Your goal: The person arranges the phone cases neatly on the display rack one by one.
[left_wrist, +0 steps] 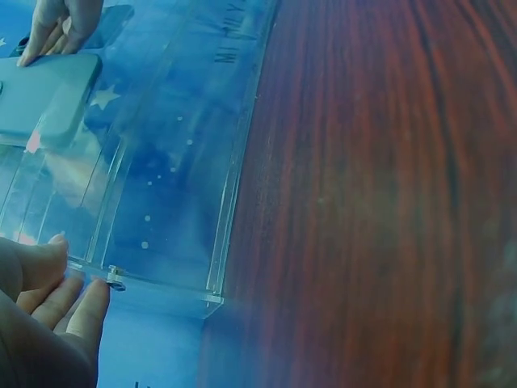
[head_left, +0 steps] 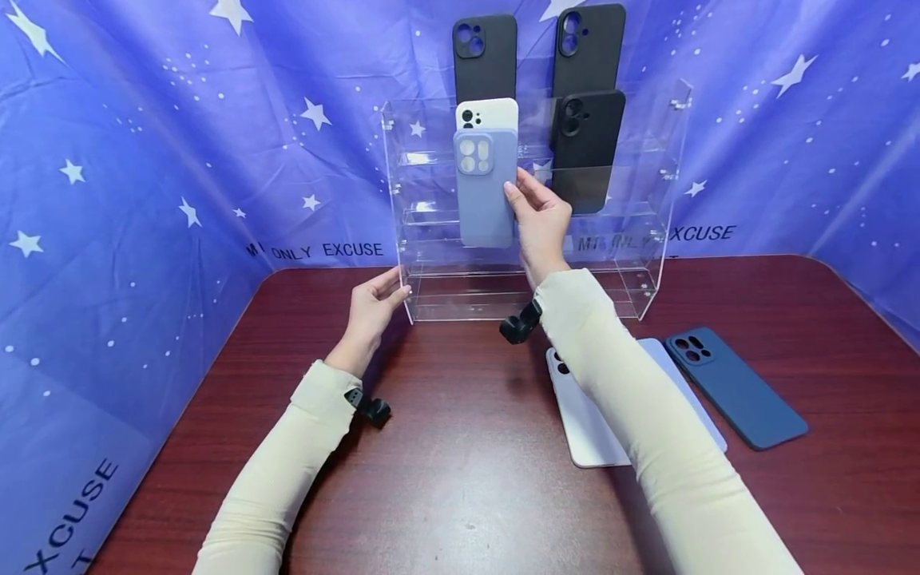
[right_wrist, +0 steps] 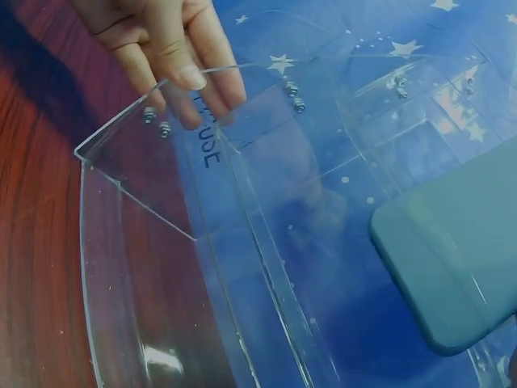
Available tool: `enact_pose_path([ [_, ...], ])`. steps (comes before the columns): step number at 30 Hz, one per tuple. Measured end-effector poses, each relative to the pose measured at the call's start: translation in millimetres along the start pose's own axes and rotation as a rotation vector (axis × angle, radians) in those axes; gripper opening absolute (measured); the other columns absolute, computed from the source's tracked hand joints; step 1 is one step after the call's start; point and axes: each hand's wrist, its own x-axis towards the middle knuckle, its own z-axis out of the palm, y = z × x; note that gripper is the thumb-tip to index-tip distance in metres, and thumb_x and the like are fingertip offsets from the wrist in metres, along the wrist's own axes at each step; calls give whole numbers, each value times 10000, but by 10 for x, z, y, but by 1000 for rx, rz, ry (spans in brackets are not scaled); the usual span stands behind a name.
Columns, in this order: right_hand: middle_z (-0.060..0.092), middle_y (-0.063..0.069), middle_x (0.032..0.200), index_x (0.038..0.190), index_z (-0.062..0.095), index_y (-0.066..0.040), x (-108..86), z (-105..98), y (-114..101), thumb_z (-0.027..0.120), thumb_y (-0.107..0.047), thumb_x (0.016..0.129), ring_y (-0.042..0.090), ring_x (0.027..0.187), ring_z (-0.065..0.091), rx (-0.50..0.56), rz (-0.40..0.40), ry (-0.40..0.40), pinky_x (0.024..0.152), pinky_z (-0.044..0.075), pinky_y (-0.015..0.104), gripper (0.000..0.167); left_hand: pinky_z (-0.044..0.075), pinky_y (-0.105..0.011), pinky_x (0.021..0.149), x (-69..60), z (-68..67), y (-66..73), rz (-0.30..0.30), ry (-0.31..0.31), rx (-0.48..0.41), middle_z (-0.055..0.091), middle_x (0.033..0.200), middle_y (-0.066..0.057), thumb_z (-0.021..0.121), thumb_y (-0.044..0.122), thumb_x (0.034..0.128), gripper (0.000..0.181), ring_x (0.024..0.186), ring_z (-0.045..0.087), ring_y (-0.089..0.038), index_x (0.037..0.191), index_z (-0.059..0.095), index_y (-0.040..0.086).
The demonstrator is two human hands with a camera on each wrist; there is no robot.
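Observation:
My right hand [head_left: 544,228] pinches the right edge of a light blue phone case [head_left: 486,196], upright at the clear acrylic rack [head_left: 535,314]. That case overlaps a white case [head_left: 503,113] behind it, with a black case [head_left: 485,76] standing higher. My left hand [head_left: 370,315] grips the rack's lower left side panel, thumb in front and fingers behind. In the left wrist view the left hand [left_wrist: 52,311] is at the panel's edge by a metal screw; the right wrist view shows the left hand [right_wrist: 182,61] there and the light blue case [right_wrist: 452,242] nearby.
Two black cases [head_left: 588,48] [head_left: 591,152] stand in the rack's right part. On the table [head_left: 431,479], at the right, lie a white case [head_left: 592,435], a pale lavender case [head_left: 664,359] partly under my right sleeve, and a dark blue case [head_left: 740,391]. A starry blue curtain hangs behind.

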Motion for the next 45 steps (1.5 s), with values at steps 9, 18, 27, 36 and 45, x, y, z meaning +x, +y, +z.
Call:
enact_pose_path([
  [9, 671, -35, 757, 1027, 727, -23, -17, -15, -60, 760, -130, 797, 39, 596, 530, -179, 64, 17, 555, 459, 165, 255, 496, -174, 869, -9, 8, 15, 8, 4, 16, 555, 1245, -234, 608, -99, 849, 425, 1154, 553, -342, 1267, 534, -70],
  [18, 710, 83, 1014, 1042, 731, -64, 11, -82, -163, 753, -219, 810, 104, 789, 652, -561, 134, -85, 729, 550, 239, 281, 488, -183, 889, -5, 0, 18, 7, 10, 28, 564, 1242, -227, 617, -89, 847, 427, 1147, 560, -334, 1266, 539, -62],
  [27, 718, 116, 953, 1013, 736, -44, 56, -171, -277, 739, -234, 824, 83, 729, 591, -819, 97, -214, 659, 493, 209, 268, 489, -153, 861, -7, 9, 17, 3, 0, 28, 562, 1246, -227, 617, -92, 846, 425, 1137, 572, -308, 1264, 541, -68],
  [36, 725, 133, 915, 982, 737, -27, 78, -234, -316, 719, -261, 844, 205, 823, 657, -937, 18, -278, 587, 424, 214, 272, 500, -120, 791, -25, 12, 44, 27, 6, 30, 564, 1223, -256, 609, -114, 841, 417, 1131, 557, -375, 1252, 541, -89],
  [45, 726, 125, 896, 973, 742, -31, 80, -242, -308, 711, -276, 849, 195, 823, 599, -960, 4, -282, 609, 414, 237, 276, 500, -118, 788, -24, 17, 50, 14, 2, 27, 564, 1231, -250, 609, -105, 845, 421, 1108, 575, -324, 1259, 539, -81],
])
